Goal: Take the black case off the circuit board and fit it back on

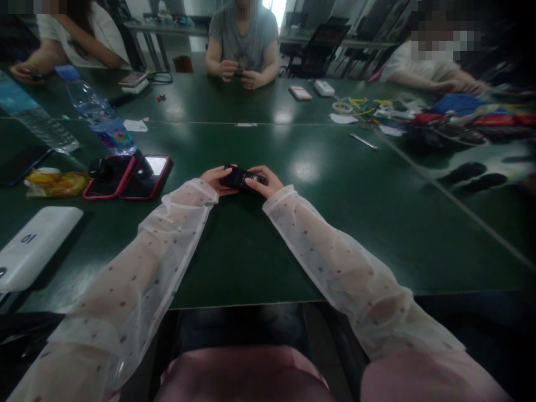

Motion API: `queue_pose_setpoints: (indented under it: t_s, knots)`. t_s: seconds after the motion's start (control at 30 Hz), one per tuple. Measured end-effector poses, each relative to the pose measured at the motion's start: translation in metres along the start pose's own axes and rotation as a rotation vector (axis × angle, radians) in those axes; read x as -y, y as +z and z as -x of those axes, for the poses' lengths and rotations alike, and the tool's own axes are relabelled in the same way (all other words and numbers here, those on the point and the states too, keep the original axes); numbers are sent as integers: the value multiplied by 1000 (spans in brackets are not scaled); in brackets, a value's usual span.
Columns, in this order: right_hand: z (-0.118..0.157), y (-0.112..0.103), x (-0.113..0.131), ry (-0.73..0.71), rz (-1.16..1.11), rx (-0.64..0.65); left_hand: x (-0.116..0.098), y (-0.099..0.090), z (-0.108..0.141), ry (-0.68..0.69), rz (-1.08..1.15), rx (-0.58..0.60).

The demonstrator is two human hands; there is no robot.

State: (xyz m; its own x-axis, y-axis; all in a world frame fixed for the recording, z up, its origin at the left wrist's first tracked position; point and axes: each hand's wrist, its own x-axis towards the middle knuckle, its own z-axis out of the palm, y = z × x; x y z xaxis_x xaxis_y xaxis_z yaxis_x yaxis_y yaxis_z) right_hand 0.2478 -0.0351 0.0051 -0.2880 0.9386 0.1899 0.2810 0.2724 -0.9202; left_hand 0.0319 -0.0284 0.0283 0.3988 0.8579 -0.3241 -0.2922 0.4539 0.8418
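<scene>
A small black handheld device [239, 177] with a dark screen and some light markings is held between both hands, just over the green table [251, 245]. My left hand [218, 180] is closed around its left end, thumb on top. Around the right end, my right hand [265, 181] is closed too, its thumb lying on the face near the markings. What kind of device it is I cannot make out for certain. Sheer white dotted sleeves cover both forearms.
To the left stand two water bottles [100, 120], two red-edged phones [146, 177], a yellow packet [56, 183] and a white power bank [39, 245]. A wrench [364, 142] and a tangle of cables [364, 109] lie right. Three people sit across the table.
</scene>
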Motion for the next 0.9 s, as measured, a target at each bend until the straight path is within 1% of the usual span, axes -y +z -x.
queue_pose_setpoints:
  t_s: [0.1,0.23,0.57,0.7,0.8,0.9]
  knots:
    - [1,-1,2,35,-9,26,-1,0,0,-2,4,7]
    - [1,-1,2,66,-34,31,-1,2,1,-3,21,-14]
    - [2,-1,5,63,2,45,2,0,2,25,15,29]
    - [1,-2,4,33,50,31,2,-1,0,22,9,21]
    - [1,-1,5,14,82,34,2,-4,-2,17,-3,44]
    - [2,-1,5,27,72,44,1,-6,-2,-6,-16,67]
